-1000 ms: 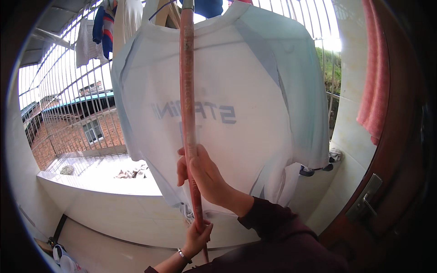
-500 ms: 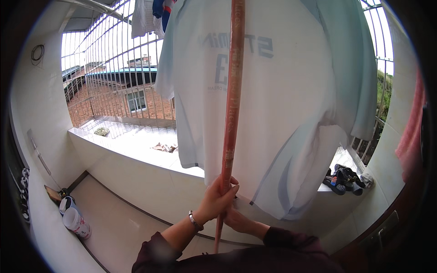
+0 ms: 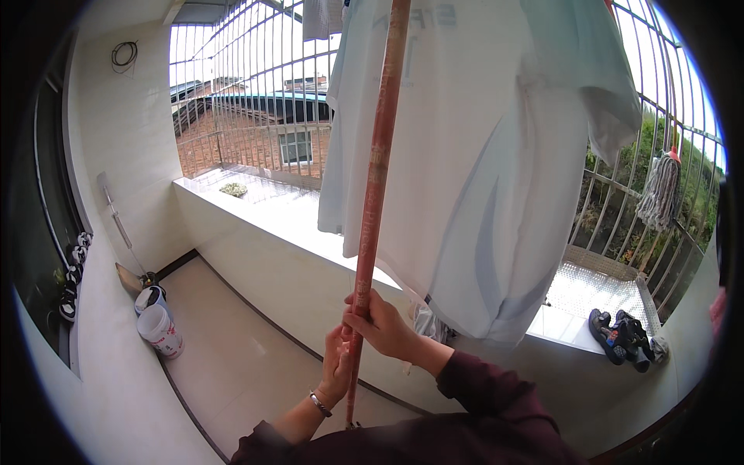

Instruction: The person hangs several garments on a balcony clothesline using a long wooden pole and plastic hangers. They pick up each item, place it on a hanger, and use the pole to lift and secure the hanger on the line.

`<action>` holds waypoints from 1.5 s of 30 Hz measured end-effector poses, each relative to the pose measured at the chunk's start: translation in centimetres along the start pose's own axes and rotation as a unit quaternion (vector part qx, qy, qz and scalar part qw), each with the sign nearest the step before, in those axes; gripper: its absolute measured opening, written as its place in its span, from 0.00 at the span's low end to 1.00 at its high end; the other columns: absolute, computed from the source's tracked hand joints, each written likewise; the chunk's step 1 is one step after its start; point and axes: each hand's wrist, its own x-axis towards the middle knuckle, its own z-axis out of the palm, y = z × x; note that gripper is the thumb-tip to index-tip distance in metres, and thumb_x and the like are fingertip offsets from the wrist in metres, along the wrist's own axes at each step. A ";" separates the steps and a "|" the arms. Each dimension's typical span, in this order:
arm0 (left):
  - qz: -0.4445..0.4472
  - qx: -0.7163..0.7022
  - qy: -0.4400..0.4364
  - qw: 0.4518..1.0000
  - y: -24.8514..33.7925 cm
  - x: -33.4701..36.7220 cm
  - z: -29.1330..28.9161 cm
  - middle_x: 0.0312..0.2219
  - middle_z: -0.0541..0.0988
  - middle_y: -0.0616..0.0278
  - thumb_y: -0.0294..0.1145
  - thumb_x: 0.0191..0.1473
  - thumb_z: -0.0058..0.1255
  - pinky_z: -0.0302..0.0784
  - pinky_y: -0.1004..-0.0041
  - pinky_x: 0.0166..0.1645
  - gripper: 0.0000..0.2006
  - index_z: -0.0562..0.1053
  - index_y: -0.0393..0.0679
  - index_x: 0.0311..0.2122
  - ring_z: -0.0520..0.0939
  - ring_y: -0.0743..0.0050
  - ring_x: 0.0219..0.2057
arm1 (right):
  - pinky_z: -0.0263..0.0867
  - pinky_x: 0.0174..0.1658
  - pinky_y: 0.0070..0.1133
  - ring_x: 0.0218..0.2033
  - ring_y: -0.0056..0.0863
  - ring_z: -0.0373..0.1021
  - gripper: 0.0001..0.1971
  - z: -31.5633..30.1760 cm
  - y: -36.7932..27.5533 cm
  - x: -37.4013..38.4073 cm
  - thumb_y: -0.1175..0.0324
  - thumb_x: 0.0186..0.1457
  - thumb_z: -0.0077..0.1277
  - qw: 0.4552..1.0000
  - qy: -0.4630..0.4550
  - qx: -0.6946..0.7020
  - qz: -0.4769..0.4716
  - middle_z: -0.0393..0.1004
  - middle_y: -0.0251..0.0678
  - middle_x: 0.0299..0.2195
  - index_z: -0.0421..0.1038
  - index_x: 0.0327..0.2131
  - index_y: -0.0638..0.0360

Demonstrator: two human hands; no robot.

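Observation:
A long reddish-brown pole (image 3: 377, 155) with printed markings stands nearly upright before me, slightly tilted; its top runs out of the picture. My right hand (image 3: 385, 329) wraps round its lower part, closed. Just below and to the left, my left hand (image 3: 335, 370), with a bracelet at the wrist, curls against the same pole, fingers partly hidden behind it. Behind the pole hangs a pale white and light-blue shirt (image 3: 473, 147), with faint lettering showing through and its hem above the ledge. What holds the shirt up is out of view.
A white tiled ledge (image 3: 287, 221) runs along the barred window (image 3: 248, 116). Dark shoes (image 3: 620, 339) stand on its right end. A mop (image 3: 661, 190) hangs on the bars at right. A white bucket (image 3: 160, 331) stands by the left wall, near a long-handled tool (image 3: 115, 213).
My right hand has moved up the pole and now grips above the left, which has slid lower. The view has swung right, bringing in the mop; the shirt hangs somewhat turned.

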 end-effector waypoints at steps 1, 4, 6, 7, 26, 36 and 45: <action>-0.010 0.057 -0.038 0.998 -1.2 -2.0 -1.4 0.46 0.69 0.54 0.43 0.61 0.41 0.65 0.66 0.55 0.27 0.52 0.38 0.58 0.71 0.67 0.48 | 0.70 0.31 0.20 0.27 0.22 0.72 0.13 0.8 0.0 1.3 0.68 0.60 0.47 1.000 0.009 0.026 -0.009 0.70 0.35 0.27 0.58 0.42 0.67; -0.107 0.116 0.044 0.987 -2.0 -5.4 -3.1 0.37 0.69 0.62 0.36 0.56 0.54 0.71 0.76 0.42 0.27 0.54 0.39 0.54 0.72 0.80 0.34 | 0.70 0.32 0.19 0.27 0.21 0.71 0.12 2.5 -0.4 4.4 0.70 0.61 0.45 1.000 0.005 0.024 -0.015 0.69 0.34 0.26 0.57 0.43 0.65; -0.125 0.131 0.102 0.978 -2.6 -6.5 -4.7 0.32 0.68 0.66 0.33 0.55 0.55 0.70 0.80 0.35 0.22 0.59 0.41 0.49 0.69 0.85 0.29 | 0.70 0.30 0.19 0.26 0.20 0.71 0.11 3.5 -0.9 6.7 0.69 0.61 0.45 1.000 0.016 0.006 -0.018 0.69 0.34 0.26 0.57 0.41 0.64; -0.132 0.142 0.134 0.972 -2.8 -7.1 -5.6 0.29 0.67 0.68 0.32 0.55 0.55 0.69 0.82 0.32 0.19 0.61 0.41 0.47 0.68 0.87 0.27 | 0.70 0.30 0.19 0.26 0.20 0.71 0.11 4.0 -1.5 8.0 0.69 0.61 0.46 1.000 0.022 -0.005 -0.018 0.69 0.34 0.26 0.57 0.41 0.64; -0.189 0.102 0.169 0.962 -3.9 6.6 -16.7 0.15 0.68 0.70 0.29 0.55 0.49 0.64 0.82 0.15 0.06 0.66 0.41 0.34 0.67 0.87 0.11 | 0.70 0.29 0.21 0.26 0.23 0.70 0.35 10.8 9.3 19.6 0.76 0.60 0.43 0.990 -0.064 0.110 -0.059 0.66 0.35 0.31 0.33 0.64 0.54; -0.110 0.152 0.149 0.971 -7.6 17.0 -19.4 0.20 0.69 0.68 0.27 0.54 0.52 0.69 0.81 0.20 0.15 0.62 0.41 0.44 0.71 0.84 0.16 | 0.70 0.25 0.23 0.23 0.24 0.71 0.35 6.4 10.8 31.3 0.75 0.60 0.42 0.996 -0.021 0.026 -0.084 0.67 0.38 0.28 0.31 0.63 0.57; -0.123 0.237 0.102 0.958 -13.3 18.1 -24.5 0.24 0.73 0.64 0.30 0.53 0.55 0.73 0.77 0.27 0.21 0.60 0.41 0.49 0.75 0.81 0.22 | 0.69 0.21 0.22 0.19 0.24 0.70 0.33 5.0 12.0 40.5 0.75 0.60 0.43 0.988 0.079 -0.036 -0.127 0.68 0.37 0.25 0.34 0.62 0.57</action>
